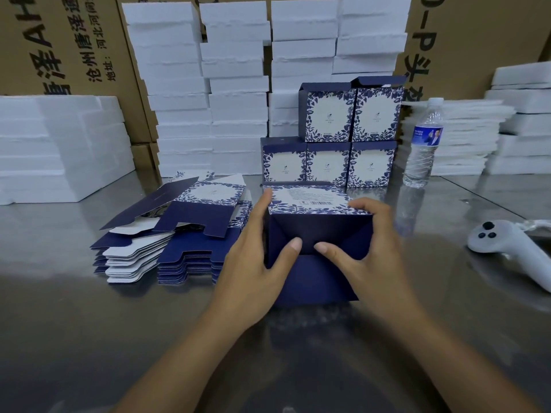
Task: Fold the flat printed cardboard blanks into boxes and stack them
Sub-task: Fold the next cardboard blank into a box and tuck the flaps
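Worktop (89,338): steel surface is carrying white foam blocks (208,84) along its far edge.
Box (319,225): dark-blue, leaf-printed, is lying on its side mid-worktop, folded end flaps facing the near edge.
Left hand (253,263): is gripping the box's left side, thumb pressing the flaps.
Right hand (372,248): is gripping its right side likewise.
Blanks (179,242): are lying stacked just left.
Hidden: far end is facing away; barcode text is showing too small to read.

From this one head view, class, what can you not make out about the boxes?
Head view only.
Held box: far side and underside, hidden by its own panels, the left hand and right hand.
Its barcode label: print too small.
Stacked boxes: anything behind, hidden by the front row.
Flat blanks: count, edges too fine.
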`<state>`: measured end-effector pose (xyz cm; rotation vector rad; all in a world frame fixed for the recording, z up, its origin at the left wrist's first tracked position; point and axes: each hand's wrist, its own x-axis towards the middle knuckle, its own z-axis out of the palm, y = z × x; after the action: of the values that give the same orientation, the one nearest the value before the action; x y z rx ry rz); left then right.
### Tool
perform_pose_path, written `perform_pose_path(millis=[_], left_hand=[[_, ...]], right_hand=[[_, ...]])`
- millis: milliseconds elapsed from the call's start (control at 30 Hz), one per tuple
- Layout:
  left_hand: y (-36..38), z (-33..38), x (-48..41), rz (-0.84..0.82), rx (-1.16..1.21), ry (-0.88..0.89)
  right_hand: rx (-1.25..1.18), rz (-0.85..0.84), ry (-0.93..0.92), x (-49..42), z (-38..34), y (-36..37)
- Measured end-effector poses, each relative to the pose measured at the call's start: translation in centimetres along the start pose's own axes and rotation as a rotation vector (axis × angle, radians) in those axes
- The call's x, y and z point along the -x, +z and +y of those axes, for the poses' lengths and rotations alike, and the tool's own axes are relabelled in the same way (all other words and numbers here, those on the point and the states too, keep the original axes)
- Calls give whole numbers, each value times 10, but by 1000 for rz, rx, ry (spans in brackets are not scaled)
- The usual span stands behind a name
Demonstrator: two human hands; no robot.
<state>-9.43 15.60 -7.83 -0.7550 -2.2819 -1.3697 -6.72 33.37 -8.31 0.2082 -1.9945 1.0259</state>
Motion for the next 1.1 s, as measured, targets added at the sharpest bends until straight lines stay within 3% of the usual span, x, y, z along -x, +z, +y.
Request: perform_pose_path(millis=[133, 300, 400, 500, 600, 700, 833, 1100], left_hand=[[-4, 4, 0, -13, 117, -52], [-6, 6, -4, 24, 251, -92], [-7, 8, -3, 29, 278, -112], [-7, 7, -4, 47, 306, -133], [-7, 7, -5, 52, 380, -167], [-9, 10, -6, 50, 467, -182], [-10, 8, -10, 49, 527, -165], [-8, -4, -13, 132, 241, -159]], right_hand=[[-76, -52, 58, -2, -2, -3], [-458, 104, 304, -10, 2, -1], [-432, 113, 470, -12, 6, 2], [-382, -81, 750, -13, 11, 1], [-433, -241, 904, -12, 11, 1], [-561, -179, 862, -14, 5, 1], [-512, 6, 669, -17, -5, -3], [-482, 81, 475, -13, -9, -6]])
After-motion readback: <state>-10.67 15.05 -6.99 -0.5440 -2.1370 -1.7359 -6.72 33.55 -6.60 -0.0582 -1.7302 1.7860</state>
